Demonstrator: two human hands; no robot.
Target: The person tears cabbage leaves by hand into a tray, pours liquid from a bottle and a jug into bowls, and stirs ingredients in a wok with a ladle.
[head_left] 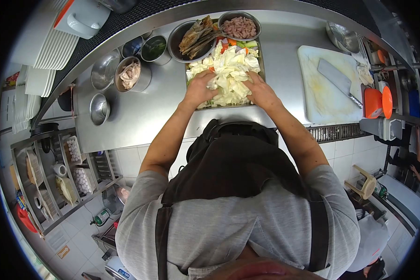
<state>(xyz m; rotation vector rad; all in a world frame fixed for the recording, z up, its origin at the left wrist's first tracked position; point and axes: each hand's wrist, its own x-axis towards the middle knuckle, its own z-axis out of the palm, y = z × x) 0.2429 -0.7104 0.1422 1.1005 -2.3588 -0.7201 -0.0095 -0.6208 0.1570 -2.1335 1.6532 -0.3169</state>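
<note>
A heap of pale chopped cabbage fills the front of a rectangular metal tray on the steel counter. My left hand rests against the heap's left side, its fingers stretched over the leaves and partly buried. On the opposite side my right hand touches the cabbage with fingers spread. Behind the heap, orange, green and purple cut vegetables show. A bowl of diced pink meat and a bowl of dried fish sit at the tray's back edge.
A white cutting board with a cleaver lies at the right, near an orange scale. Left are a pot of pale meat strips, a pot of dark green contents and a small metal bowl. A shelf overhangs the back.
</note>
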